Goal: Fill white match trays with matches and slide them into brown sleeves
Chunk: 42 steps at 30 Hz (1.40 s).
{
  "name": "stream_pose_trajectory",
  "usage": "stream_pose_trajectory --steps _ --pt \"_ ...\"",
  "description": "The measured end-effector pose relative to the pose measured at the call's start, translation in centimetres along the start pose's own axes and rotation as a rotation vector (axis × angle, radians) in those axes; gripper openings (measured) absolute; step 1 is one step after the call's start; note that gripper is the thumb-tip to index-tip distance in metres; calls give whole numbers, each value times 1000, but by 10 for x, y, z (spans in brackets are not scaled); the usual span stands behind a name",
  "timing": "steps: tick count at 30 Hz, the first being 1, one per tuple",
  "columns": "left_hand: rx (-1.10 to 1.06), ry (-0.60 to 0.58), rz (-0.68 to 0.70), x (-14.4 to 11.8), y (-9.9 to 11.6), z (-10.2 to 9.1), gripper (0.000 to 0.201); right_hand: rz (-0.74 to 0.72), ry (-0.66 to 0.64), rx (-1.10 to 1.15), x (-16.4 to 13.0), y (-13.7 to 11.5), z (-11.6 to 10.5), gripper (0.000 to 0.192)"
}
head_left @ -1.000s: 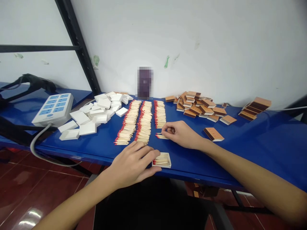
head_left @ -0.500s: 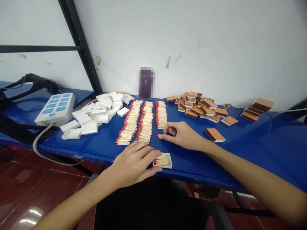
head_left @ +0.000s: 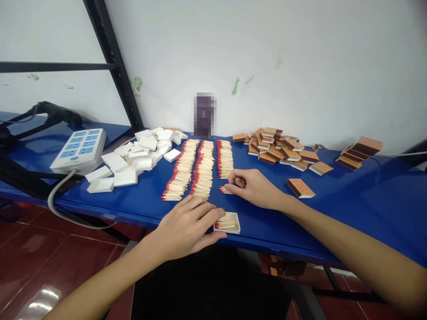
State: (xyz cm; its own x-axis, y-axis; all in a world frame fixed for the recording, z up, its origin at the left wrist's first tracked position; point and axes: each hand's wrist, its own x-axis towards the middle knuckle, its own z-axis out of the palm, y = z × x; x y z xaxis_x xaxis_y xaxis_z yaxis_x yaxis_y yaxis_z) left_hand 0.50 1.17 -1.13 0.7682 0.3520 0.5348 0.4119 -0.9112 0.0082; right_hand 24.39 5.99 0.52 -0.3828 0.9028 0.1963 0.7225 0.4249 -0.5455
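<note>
Near the front edge of the table, my left hand curves round the left end of a small white matchbox tray, thumb at the near side and fingers at the far side. Red-tipped matches lie inside the tray. Behind it, my right hand is closed in a pinch at a small cluster of loose matches on the table; its fingertips partly cover them. Three long rows of matches, the nearest a shorter right row, stretch away behind my hands.
White empty trays are heaped at the left, beside a power strip. Brown matchbox sleeves form a pile at the back right, with a stack farther right. One matchbox lies near my right forearm on the blue table.
The thumb of my right hand has lifted slightly, so more of the small match cluster shows beneath it. My left hand stays in place at the tray.
</note>
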Motion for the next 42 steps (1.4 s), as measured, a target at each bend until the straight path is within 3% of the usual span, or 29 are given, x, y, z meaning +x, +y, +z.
stream_pose_trajectory --steps 17,24,42 --pt "-11 -16 -3 -3 0 1 25 -15 0 -5 1 3 0 22" --pt "-10 -14 -6 -1 0 0 25 -53 107 -60 2 7 -1 16" --pt "10 -3 -2 -1 1 -1 27 -54 109 -121 6 10 1 22"
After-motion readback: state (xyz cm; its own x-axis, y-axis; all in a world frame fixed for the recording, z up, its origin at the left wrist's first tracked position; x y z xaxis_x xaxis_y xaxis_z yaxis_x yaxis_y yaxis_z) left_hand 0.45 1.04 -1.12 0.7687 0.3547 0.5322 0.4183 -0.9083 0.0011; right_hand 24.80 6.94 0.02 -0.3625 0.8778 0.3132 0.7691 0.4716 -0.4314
